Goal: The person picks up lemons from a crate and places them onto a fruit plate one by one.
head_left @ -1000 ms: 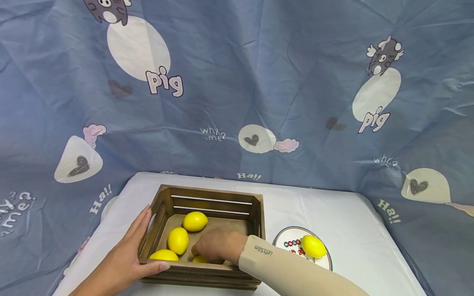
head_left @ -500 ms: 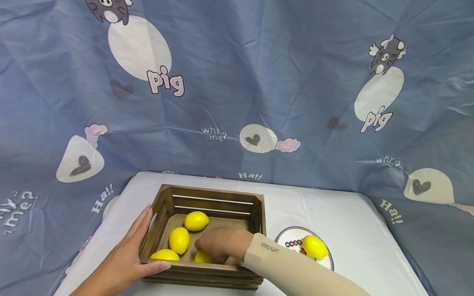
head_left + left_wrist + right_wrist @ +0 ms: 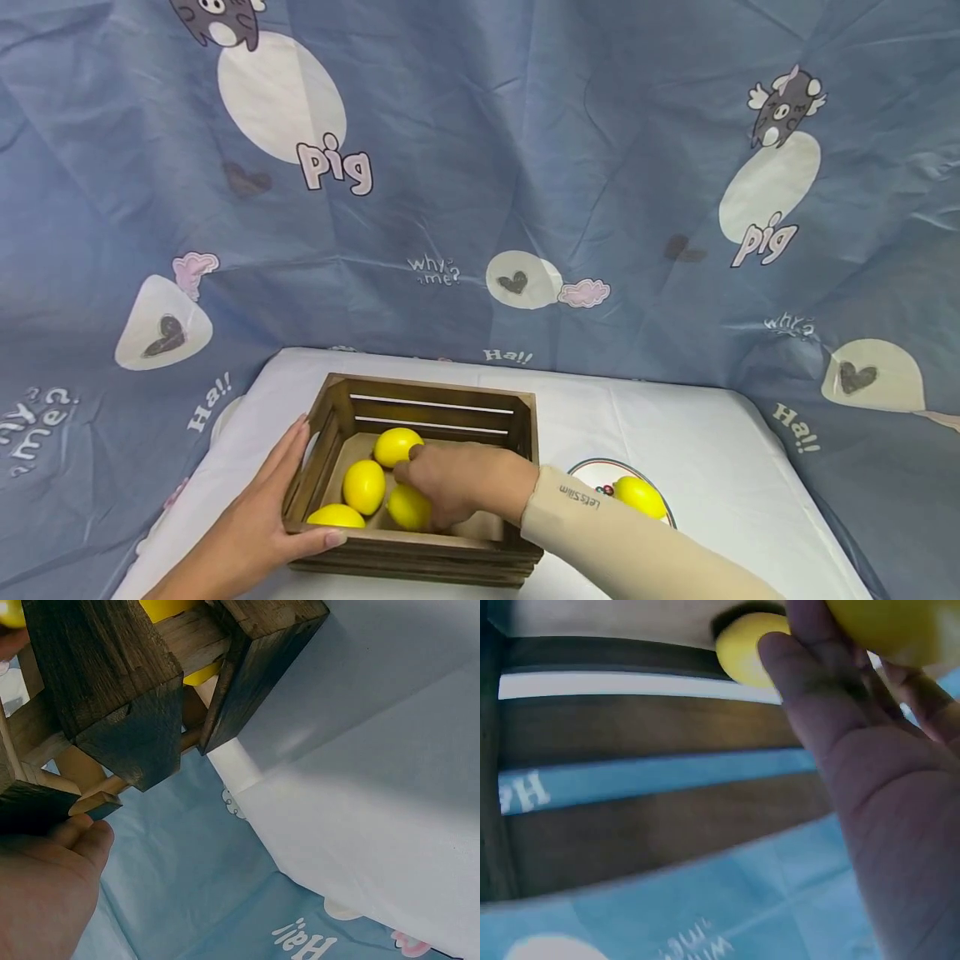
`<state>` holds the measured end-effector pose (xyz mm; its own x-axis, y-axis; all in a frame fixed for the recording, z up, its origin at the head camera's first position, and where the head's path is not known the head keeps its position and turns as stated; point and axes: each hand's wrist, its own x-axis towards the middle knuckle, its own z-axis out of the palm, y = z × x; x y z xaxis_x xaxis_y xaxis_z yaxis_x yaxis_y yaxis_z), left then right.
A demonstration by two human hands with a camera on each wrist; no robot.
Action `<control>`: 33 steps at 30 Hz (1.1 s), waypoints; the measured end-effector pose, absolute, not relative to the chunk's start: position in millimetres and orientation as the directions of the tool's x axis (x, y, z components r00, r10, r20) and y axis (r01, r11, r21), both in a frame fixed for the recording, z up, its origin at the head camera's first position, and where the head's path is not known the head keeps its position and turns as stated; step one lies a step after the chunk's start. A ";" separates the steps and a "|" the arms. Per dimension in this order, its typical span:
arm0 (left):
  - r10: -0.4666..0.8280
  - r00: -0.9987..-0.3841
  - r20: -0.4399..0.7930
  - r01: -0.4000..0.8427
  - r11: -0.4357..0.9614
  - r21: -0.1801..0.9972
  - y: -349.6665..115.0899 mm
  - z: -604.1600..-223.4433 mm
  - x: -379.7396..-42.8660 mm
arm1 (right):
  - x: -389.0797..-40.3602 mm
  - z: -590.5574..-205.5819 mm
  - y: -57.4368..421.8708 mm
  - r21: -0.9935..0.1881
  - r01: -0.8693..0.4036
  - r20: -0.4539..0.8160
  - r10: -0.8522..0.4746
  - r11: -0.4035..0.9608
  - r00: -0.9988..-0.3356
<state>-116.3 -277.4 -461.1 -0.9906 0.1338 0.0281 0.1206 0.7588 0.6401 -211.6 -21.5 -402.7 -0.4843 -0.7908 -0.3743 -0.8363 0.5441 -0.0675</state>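
A brown slatted wooden crate (image 3: 442, 392) holds several yellow lemons. My left hand (image 3: 251, 508) grips its near left corner, thumb on the front rim and fingers along the left end. In the left wrist view that hand (image 3: 60, 877) meets a slat end. My right hand (image 3: 457, 483) is inside the crate and holds a lemon (image 3: 407, 507) between thumb and fingers. The right wrist view shows this lemon (image 3: 904, 630) in the fingers, with another lemon (image 3: 750, 649) beyond. Other lemons lie at the back (image 3: 397, 447), middle left (image 3: 364, 487) and front left (image 3: 337, 516).
On the right, a round white plate (image 3: 588, 471) with a dark printed rim bears one lemon (image 3: 640, 497). The right forearm in a beige sleeve (image 3: 600, 525) crosses in front of the plate. A white cloth (image 3: 675, 417) covers the table, and a blue printed curtain (image 3: 450, 167) hangs behind.
My right hand has lifted slightly and turned, with the lemon in its grip showing more fully. The sleeve now covers more of the plate. My left hand has kept its place.
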 end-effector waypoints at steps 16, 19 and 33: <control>0.134 -0.989 0.063 0.143 0.762 0.632 -278.5 -462.3 -115.3 | -206.8 -354.0 3.1 -0.138 -0.819 -0.252 -0.819 0.557 -0.515; 0.135 -0.989 0.054 0.139 0.762 0.633 -278.1 -461.7 -115.4 | -206.9 -348.0 12.9 -0.161 -0.816 -0.209 -0.827 0.556 -0.522; 0.141 -0.988 0.059 0.146 0.757 0.636 -277.8 -462.2 -116.3 | -203.2 -335.1 73.6 -0.292 -0.756 0.001 -0.791 0.585 -0.612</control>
